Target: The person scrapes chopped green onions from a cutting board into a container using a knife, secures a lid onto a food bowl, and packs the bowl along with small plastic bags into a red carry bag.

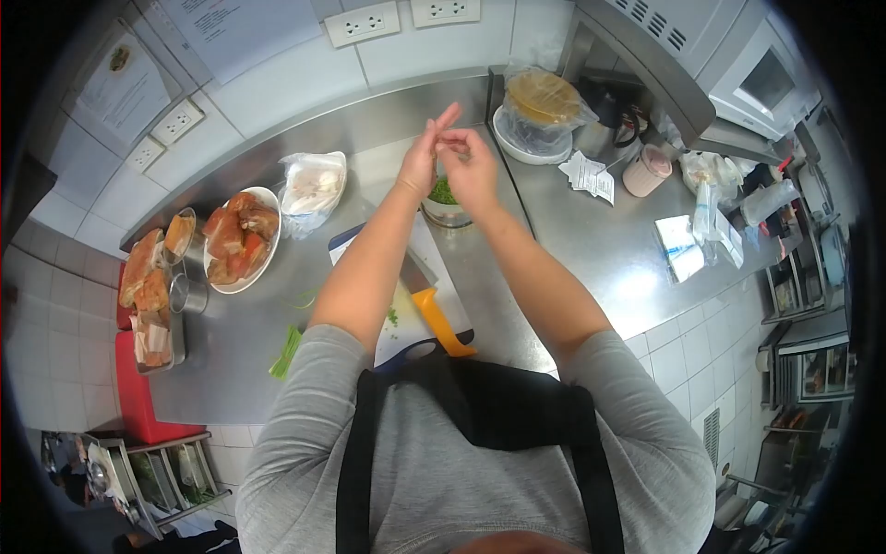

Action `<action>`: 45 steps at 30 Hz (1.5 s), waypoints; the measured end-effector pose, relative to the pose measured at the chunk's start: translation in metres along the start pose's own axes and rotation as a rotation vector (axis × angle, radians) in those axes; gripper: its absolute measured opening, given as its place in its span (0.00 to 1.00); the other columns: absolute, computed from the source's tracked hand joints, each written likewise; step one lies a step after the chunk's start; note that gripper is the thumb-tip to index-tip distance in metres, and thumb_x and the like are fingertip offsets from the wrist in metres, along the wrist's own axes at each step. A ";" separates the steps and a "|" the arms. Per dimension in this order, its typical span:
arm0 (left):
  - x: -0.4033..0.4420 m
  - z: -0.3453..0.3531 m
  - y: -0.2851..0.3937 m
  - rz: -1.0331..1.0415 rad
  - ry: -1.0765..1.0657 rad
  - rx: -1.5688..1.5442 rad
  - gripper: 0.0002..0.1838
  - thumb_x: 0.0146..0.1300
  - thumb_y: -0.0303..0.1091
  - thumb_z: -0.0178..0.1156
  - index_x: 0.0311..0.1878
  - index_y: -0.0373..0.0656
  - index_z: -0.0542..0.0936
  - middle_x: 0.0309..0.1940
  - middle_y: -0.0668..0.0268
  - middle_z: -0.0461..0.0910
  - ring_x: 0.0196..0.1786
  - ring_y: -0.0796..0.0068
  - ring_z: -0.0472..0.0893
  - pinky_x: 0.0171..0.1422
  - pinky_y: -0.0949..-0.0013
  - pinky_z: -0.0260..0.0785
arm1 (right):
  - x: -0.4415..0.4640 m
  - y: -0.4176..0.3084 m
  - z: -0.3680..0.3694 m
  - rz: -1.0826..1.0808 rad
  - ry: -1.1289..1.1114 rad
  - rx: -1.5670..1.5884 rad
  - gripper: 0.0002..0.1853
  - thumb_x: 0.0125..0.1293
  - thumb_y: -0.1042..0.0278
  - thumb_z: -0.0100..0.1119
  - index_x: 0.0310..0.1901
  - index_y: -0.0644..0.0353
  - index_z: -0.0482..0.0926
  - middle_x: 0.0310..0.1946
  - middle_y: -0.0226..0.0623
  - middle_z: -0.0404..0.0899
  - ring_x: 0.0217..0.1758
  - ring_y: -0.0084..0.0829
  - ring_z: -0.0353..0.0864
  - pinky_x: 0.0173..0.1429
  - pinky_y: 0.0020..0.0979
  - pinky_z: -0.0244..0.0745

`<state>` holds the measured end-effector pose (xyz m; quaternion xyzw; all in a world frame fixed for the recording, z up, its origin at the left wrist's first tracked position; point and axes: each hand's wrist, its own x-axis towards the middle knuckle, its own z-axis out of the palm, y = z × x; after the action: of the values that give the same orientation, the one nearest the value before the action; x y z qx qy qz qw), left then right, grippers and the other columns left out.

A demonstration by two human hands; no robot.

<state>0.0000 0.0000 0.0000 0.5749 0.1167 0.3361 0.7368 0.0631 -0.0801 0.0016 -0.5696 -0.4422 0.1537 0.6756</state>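
Above a round metal container (449, 214) holding chopped greens (442, 192), my two hands meet. My left hand (425, 155) is open, its fingers stretched out. The bent fingers of my right hand (470, 171) press together against the left palm; whatever lies between them is hidden. Under my forearms, a white cutting board (446, 268) with dark ends carries a knife with an orange handle (439, 323) and scattered green bits. A bunch of long green stalks (287, 353) lies left of the board.
On the left are a white dish of meat (243, 242), a tray of orange-brown pieces (150, 295), a metal cup (188, 295) and a bagged dish (314, 189). To the right are a wrapped bowl (543, 102), paper labels (588, 176), a pinkish jar (647, 171) and plastic packets (683, 247).
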 end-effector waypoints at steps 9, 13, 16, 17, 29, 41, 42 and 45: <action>0.010 0.005 0.010 0.118 0.072 0.258 0.38 0.68 0.65 0.19 0.71 0.52 0.59 0.74 0.64 0.51 0.77 0.61 0.39 0.77 0.54 0.21 | -0.004 0.013 0.003 -0.142 0.059 -0.066 0.05 0.58 0.77 0.56 0.37 0.64 0.74 0.39 0.42 0.75 0.39 0.34 0.79 0.41 0.32 0.76; 0.012 0.014 0.016 0.136 0.070 0.152 0.40 0.67 0.67 0.20 0.72 0.52 0.58 0.74 0.63 0.50 0.77 0.61 0.38 0.77 0.53 0.21 | -0.004 0.019 0.002 -0.089 0.018 -0.084 0.05 0.59 0.77 0.55 0.37 0.63 0.74 0.39 0.42 0.76 0.39 0.32 0.80 0.41 0.33 0.75; 0.014 0.011 0.020 0.160 0.064 0.082 0.42 0.65 0.70 0.22 0.72 0.52 0.57 0.74 0.63 0.50 0.77 0.61 0.40 0.77 0.53 0.23 | -0.002 0.013 0.004 -0.059 -0.015 -0.187 0.05 0.59 0.78 0.54 0.38 0.63 0.74 0.38 0.41 0.77 0.38 0.32 0.81 0.41 0.32 0.75; 0.014 0.011 0.021 0.162 0.068 0.057 0.42 0.65 0.71 0.23 0.73 0.52 0.56 0.74 0.63 0.50 0.77 0.61 0.40 0.76 0.53 0.24 | -0.002 0.010 0.003 -0.038 -0.046 -0.269 0.05 0.59 0.78 0.54 0.38 0.62 0.74 0.37 0.41 0.78 0.38 0.32 0.81 0.41 0.32 0.75; -0.001 0.011 0.018 0.142 -0.059 -0.068 0.46 0.60 0.76 0.28 0.75 0.56 0.47 0.75 0.66 0.46 0.77 0.58 0.40 0.74 0.54 0.37 | 0.012 0.032 -0.010 -0.083 -0.129 -0.324 0.08 0.55 0.74 0.57 0.38 0.56 0.80 0.32 0.42 0.80 0.35 0.39 0.80 0.42 0.39 0.75; 0.002 0.027 0.032 0.234 0.094 -0.035 0.41 0.66 0.68 0.29 0.74 0.48 0.51 0.74 0.61 0.49 0.76 0.62 0.45 0.77 0.57 0.31 | 0.009 0.026 0.002 -0.001 0.072 -0.287 0.06 0.57 0.68 0.57 0.33 0.61 0.77 0.28 0.45 0.81 0.33 0.41 0.82 0.39 0.39 0.75; 0.005 0.024 0.029 0.253 0.084 -0.060 0.41 0.67 0.67 0.29 0.74 0.47 0.51 0.74 0.60 0.50 0.76 0.62 0.46 0.77 0.59 0.33 | 0.010 0.020 0.005 0.079 0.044 -0.260 0.06 0.57 0.68 0.57 0.34 0.61 0.76 0.28 0.45 0.80 0.32 0.41 0.82 0.39 0.38 0.74; 0.018 0.019 0.022 0.300 0.149 -0.145 0.37 0.70 0.62 0.30 0.73 0.44 0.53 0.72 0.57 0.54 0.75 0.62 0.51 0.77 0.60 0.38 | 0.014 0.013 -0.001 0.163 0.028 -0.148 0.06 0.57 0.68 0.54 0.33 0.61 0.74 0.32 0.51 0.78 0.38 0.47 0.79 0.43 0.43 0.72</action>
<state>0.0163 -0.0002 0.0299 0.5047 0.0592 0.4917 0.7071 0.0754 -0.0668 -0.0044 -0.6540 -0.3951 0.1671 0.6231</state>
